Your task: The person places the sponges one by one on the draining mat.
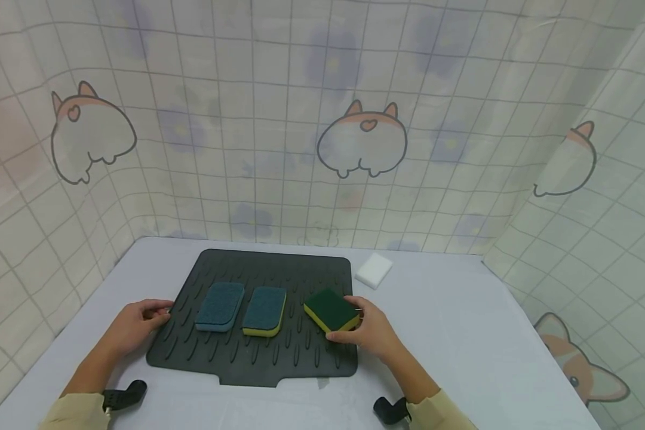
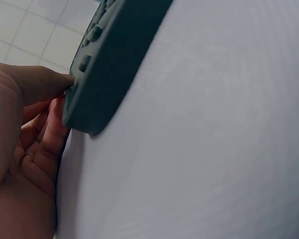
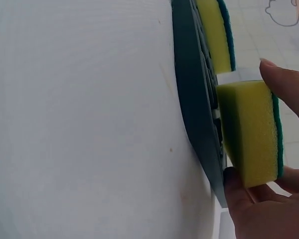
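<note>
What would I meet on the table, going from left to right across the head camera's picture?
Left hand, blue sponge, blue-and-yellow sponge, green-and-yellow sponge, white block.

Pale hangings (image 1: 271, 125) with grid lines (image 1: 253, 89), faint violet flowers (image 1: 333, 60) and cartoon corgis (image 1: 362, 146) enclose your white counter (image 1: 462, 334) at back, left and right; a corgi head (image 1: 577, 358) shows low on your right, in soft light.
</note>
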`<act>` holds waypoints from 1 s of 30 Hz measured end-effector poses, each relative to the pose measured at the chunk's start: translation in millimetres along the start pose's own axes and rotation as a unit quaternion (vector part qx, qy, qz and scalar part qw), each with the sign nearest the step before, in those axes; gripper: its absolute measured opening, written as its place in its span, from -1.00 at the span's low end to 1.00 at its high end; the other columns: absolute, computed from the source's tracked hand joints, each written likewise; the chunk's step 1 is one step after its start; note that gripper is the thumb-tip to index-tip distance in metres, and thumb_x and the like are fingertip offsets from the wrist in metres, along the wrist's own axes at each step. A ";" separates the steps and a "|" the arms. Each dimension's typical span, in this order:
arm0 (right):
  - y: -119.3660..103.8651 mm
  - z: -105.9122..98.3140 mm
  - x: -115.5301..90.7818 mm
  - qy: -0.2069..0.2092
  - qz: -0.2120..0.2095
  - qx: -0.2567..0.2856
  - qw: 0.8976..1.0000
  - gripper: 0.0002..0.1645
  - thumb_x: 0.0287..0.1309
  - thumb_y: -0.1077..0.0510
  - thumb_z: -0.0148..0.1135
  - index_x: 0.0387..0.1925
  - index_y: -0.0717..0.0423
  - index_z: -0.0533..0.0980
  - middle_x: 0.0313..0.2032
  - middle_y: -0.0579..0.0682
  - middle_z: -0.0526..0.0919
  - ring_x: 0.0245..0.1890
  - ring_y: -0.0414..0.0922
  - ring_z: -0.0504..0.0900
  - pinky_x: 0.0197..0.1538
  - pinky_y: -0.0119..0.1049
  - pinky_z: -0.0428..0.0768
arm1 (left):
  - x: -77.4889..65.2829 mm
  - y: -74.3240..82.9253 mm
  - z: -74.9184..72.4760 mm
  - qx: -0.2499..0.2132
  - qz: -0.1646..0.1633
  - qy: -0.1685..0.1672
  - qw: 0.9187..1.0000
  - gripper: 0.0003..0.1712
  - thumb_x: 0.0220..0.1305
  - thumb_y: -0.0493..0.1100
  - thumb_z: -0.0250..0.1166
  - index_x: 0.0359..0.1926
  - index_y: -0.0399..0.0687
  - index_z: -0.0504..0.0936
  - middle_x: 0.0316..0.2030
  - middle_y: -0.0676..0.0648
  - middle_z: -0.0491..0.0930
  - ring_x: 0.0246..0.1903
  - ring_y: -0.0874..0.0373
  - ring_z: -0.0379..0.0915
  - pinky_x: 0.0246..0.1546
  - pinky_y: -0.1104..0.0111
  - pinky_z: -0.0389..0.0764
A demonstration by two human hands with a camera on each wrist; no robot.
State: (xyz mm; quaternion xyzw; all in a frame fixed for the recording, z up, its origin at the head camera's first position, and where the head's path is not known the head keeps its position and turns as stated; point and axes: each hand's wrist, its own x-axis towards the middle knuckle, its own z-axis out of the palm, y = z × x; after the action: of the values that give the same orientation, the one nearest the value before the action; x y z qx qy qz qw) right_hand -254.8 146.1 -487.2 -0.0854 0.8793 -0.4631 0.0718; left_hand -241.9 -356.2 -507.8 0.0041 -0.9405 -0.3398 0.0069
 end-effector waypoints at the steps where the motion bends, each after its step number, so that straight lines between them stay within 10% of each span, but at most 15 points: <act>1: 0.0 -0.4 -0.7 -0.001 -0.004 -0.005 1.000 0.14 -0.15 -0.12 0.70 0.44 0.12 0.35 0.20 0.09 0.60 0.07 0.00 0.62 0.07 -0.02 0.67 | 0.1 0.1 0.2 0.000 0.000 0.000 1.000 -0.56 0.44 -0.19 0.27 0.22 -0.37 0.58 -0.17 -0.12 0.63 -0.25 0.14 0.44 -0.31 0.40 0.46; 15: 3.0 -4.4 -4.0 -0.012 -0.027 -0.015 0.999 -0.02 -0.09 0.08 0.68 0.36 0.19 0.41 0.24 0.12 0.57 0.20 0.12 0.62 0.22 0.03 0.61 | 0.3 3.3 -0.5 0.000 -0.010 -0.004 1.000 -0.56 0.45 -0.19 0.26 0.23 -0.36 0.57 -0.15 -0.14 0.61 -0.20 0.08 0.45 -0.29 0.39 0.47; 30: 0.9 -6.4 -7.2 -0.016 -0.036 -0.020 0.999 -0.25 -0.08 0.00 0.67 0.13 0.25 0.61 -0.15 0.01 0.73 -0.20 -0.18 0.67 -0.11 -0.29 0.68 | -1.5 3.4 1.1 -0.001 -0.018 0.000 1.000 -0.55 0.46 -0.18 0.24 0.25 -0.36 0.55 -0.12 -0.17 0.63 -0.19 0.07 0.47 -0.31 0.37 0.50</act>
State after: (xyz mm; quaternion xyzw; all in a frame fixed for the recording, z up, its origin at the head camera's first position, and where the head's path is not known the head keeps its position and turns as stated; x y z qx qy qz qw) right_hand -249.2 153.3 -484.0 -0.1257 0.8832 -0.4466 0.0680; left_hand -240.4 -352.8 -506.5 0.0213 -0.9398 -0.3410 0.0008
